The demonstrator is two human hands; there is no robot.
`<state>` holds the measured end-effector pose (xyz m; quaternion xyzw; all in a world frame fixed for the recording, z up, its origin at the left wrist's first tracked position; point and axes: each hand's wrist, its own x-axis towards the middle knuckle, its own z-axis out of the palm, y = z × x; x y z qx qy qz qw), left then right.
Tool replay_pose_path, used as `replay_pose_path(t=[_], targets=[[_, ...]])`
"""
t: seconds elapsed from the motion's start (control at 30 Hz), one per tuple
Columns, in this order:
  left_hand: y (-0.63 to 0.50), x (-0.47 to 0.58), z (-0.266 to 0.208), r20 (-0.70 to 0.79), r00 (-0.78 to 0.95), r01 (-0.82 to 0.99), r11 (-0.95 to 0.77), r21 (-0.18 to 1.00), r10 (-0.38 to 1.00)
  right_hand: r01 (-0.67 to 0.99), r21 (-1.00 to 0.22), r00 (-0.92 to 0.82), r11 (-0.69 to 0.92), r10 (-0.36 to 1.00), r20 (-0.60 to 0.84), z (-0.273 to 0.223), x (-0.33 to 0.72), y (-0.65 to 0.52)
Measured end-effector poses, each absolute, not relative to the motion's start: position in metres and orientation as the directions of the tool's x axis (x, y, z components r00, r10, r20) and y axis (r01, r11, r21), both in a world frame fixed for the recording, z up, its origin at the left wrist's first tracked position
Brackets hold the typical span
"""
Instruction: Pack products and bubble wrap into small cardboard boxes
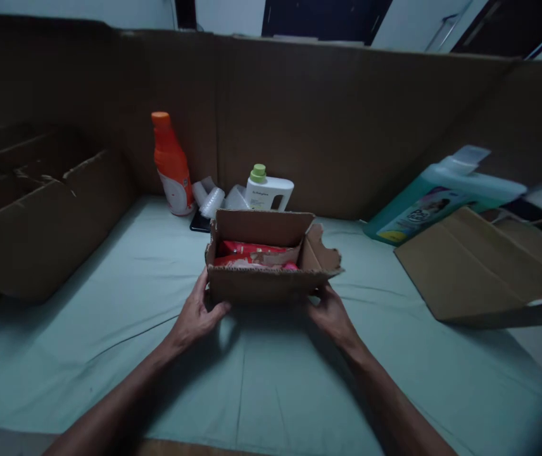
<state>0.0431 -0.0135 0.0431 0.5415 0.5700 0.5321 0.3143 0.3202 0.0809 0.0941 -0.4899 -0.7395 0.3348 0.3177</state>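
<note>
A small open cardboard box (261, 286) is gripped between my two hands near the middle of the table. My left hand (199, 316) holds its lower left corner, thumb across the front and the other fingers partly hidden at the side. At the lower right corner, my right hand (332, 315) is closed on the box, its fingertips tucked out of sight. Red packets (252, 253) lie inside, along with something pink at the right. The box's right wall has a ragged, torn edge. Shadow beneath it suggests it is slightly raised, though contact with the cloth is hard to judge.
Behind the box stand an orange bottle (172, 164), clear plastic cups (213, 201) and a white jug with a green cap (268, 192). A teal bottle (423, 202) leans at right beside a cardboard box (484, 266). A divided carton (47, 234) is at left.
</note>
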Motion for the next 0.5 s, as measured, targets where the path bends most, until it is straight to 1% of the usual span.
replay_pose_path(t=[0.1, 0.17, 0.23, 0.3, 0.37, 0.43, 0.5], targets=[[0.007, 0.060, 0.056, 0.256, -0.236, 0.265, -0.191, 0.945, 0.938, 0.500, -0.814, -0.323, 0.296, 0.936, 0.142, 0.110, 0.315, 0.083], [0.015, 0.078, 0.066, 0.276, -0.225, 0.260, -0.216, 0.941, 0.934, 0.507, -0.818, -0.285, 0.273, 0.948, 0.140, 0.119, 0.336, 0.078], [0.015, 0.099, 0.073, 0.283, -0.171, 0.240, -0.238, 0.941, 0.944, 0.545, -0.807, -0.175, 0.228, 0.972, 0.157, 0.122, 0.366, 0.068], [0.002, 0.115, 0.073, 0.263, -0.103, 0.229, -0.235, 0.945, 0.959, 0.592, -0.791, -0.020, 0.154, 0.984, 0.176, 0.118, 0.390, 0.055], [-0.020, 0.117, 0.069, 0.234, -0.087, 0.228, -0.209, 0.951, 0.968, 0.602, -0.789, 0.052, 0.124, 0.980, 0.194, 0.112, 0.396, 0.042], [-0.044, 0.104, 0.065, 0.217, -0.156, 0.231, -0.177, 0.957, 0.964, 0.582, -0.794, -0.012, 0.177, 0.978, 0.209, 0.108, 0.376, 0.033], [-0.063, 0.080, 0.066, 0.216, -0.280, 0.249, -0.146, 0.957, 0.935, 0.543, -0.797, -0.138, 0.263, 0.965, 0.224, 0.108, 0.341, 0.032]])
